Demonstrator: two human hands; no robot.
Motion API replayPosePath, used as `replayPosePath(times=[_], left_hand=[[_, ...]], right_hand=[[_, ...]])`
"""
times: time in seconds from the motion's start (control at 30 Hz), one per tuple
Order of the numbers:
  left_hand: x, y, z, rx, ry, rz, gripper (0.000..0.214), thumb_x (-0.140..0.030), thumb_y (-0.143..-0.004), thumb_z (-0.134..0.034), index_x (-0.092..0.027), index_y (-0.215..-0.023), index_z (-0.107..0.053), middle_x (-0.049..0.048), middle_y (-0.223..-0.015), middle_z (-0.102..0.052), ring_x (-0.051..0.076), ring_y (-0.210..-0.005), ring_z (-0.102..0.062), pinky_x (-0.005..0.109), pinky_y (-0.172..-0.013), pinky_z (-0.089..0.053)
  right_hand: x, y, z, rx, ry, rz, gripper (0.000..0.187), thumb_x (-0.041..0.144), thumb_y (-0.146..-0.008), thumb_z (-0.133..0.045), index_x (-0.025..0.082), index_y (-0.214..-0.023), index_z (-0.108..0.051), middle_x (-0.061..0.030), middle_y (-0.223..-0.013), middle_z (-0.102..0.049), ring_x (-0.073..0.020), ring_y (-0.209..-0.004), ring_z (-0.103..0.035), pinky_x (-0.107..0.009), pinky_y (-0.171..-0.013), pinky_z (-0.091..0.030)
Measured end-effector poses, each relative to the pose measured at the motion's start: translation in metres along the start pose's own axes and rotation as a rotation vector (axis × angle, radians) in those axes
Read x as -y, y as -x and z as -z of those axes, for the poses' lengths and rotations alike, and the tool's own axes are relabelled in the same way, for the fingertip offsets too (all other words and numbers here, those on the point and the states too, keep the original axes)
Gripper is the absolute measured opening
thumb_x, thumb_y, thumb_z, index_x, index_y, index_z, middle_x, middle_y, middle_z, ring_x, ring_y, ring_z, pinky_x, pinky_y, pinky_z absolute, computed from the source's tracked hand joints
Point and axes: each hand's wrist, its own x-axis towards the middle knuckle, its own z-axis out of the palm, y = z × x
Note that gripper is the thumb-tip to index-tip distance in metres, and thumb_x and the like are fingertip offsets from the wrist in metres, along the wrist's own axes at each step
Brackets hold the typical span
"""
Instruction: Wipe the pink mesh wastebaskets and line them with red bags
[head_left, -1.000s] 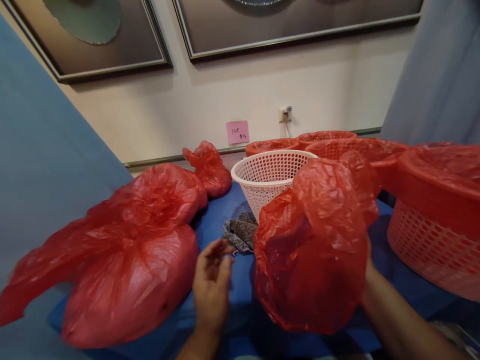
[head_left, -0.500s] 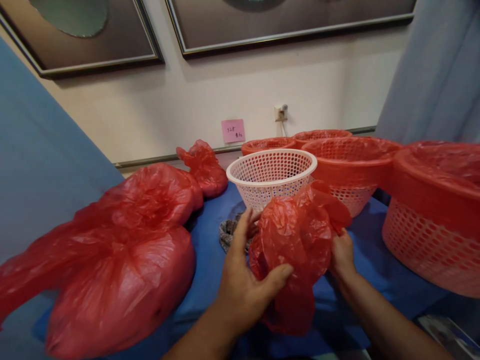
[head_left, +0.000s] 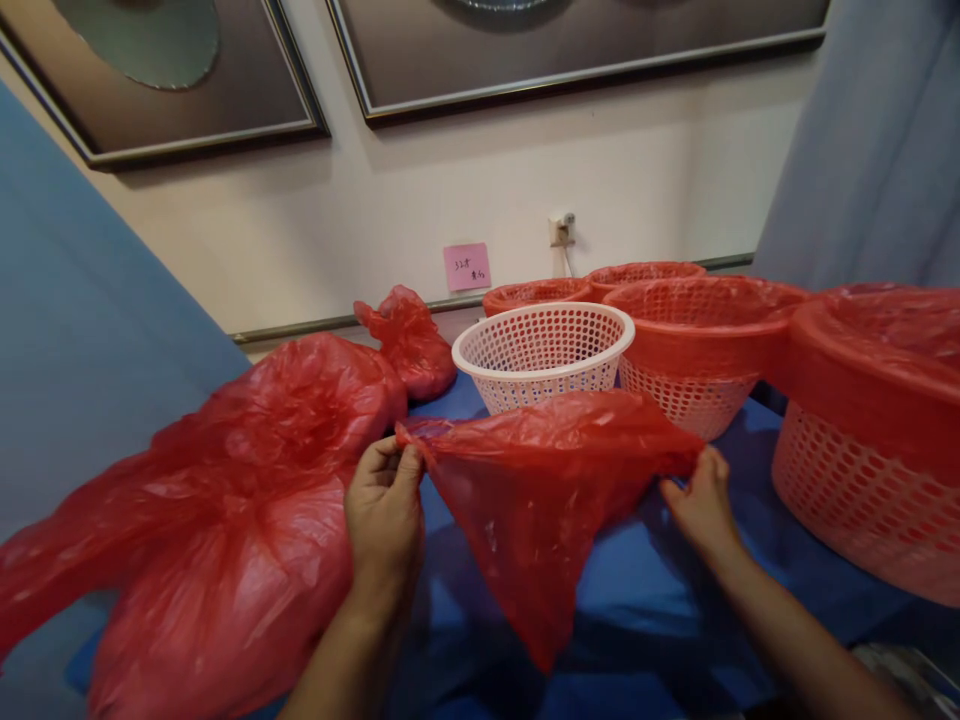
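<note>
A red plastic bag [head_left: 532, 480] is stretched sideways between my two hands, its lower part hanging to a point above the blue table. My left hand [head_left: 386, 505] pinches the bag's left corner between thumb and fingers. The right end is gathered in my right hand [head_left: 701, 505], whose fingers are closed on it. Just behind the bag stands a white plastic basket [head_left: 551, 375] with holes in its sides and no liner; the bag hides its base.
Several baskets lined with red bags, such as the large pink basket [head_left: 862, 500], stand at right and behind. Filled red bags [head_left: 247, 560] lie at left on the blue cloth [head_left: 630, 600]. A pink note [head_left: 466, 267] and a socket [head_left: 561, 231] are on the wall.
My left hand has moved left and closed on the bag's corner. The bag went from a crumpled bunch to stretched out wide. My right hand has stayed on its end.
</note>
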Motion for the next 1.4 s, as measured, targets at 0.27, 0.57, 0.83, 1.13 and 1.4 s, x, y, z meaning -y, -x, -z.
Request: replayPosePath(times=[0.27, 0.57, 0.83, 1.13, 1.4], left_hand=[[0.007, 0.066, -0.042, 0.402, -0.050, 0.134, 0.027, -0.042, -0.079, -0.084, -0.019, -0.085, -0.072, 0.0009, -0.079, -0.072, 0.014, -0.070, -0.066, 0.024, -0.067, -0.054], [0.014, 0.032, -0.022, 0.266, 0.055, 0.024, 0.023, -0.042, -0.086, -0.081, -0.024, -0.099, -0.075, 0.0013, -0.100, -0.076, 0.015, -0.094, -0.071, 0.025, -0.089, -0.055], [0.024, 0.044, -0.057, 1.211, -0.250, -0.121, 0.068, -0.031, -0.084, -0.081, -0.030, -0.148, -0.056, 0.0109, -0.144, -0.065, 0.030, -0.129, -0.062, 0.049, -0.112, -0.048], [0.034, 0.049, -0.046, 0.976, -0.464, -0.362, 0.065, -0.036, -0.091, -0.074, -0.031, -0.151, -0.048, 0.0113, -0.150, -0.057, 0.031, -0.138, -0.054, 0.054, -0.118, -0.044], [0.059, 0.055, -0.058, 0.993, -0.707, -0.485, 0.110, -0.026, -0.089, -0.075, -0.033, -0.167, 0.001, 0.0170, -0.172, -0.026, 0.038, -0.158, -0.027, 0.065, -0.125, -0.030]], right_hand=[[0.109, 0.048, -0.022, 0.503, 0.250, 0.839, 0.077, 0.009, -0.091, -0.059, 0.030, -0.160, -0.033, -0.0121, -0.156, -0.047, -0.0277, -0.132, -0.059, -0.044, -0.102, -0.058], [0.067, 0.017, -0.023, 0.327, 0.226, 0.644, 0.024, 0.008, -0.098, -0.051, 0.023, -0.111, -0.063, -0.0045, -0.100, -0.067, -0.0187, -0.094, -0.067, -0.033, -0.084, -0.056], [0.091, 0.031, -0.016, 0.499, 0.034, 0.763, 0.046, 0.000, -0.094, -0.052, 0.025, -0.131, -0.062, -0.0071, -0.119, -0.067, -0.0185, -0.111, -0.067, -0.033, -0.095, -0.056], [0.091, 0.040, 0.016, 0.325, -0.054, 0.622, 0.020, 0.021, -0.096, -0.062, 0.029, -0.112, -0.072, -0.0068, -0.125, -0.066, -0.0234, -0.111, -0.068, -0.036, -0.089, -0.058], [0.101, 0.054, 0.015, 0.326, -0.116, 0.560, 0.008, 0.033, -0.098, -0.064, 0.030, -0.102, -0.070, -0.0074, -0.115, -0.069, -0.0247, -0.101, -0.070, -0.037, -0.079, -0.061]])
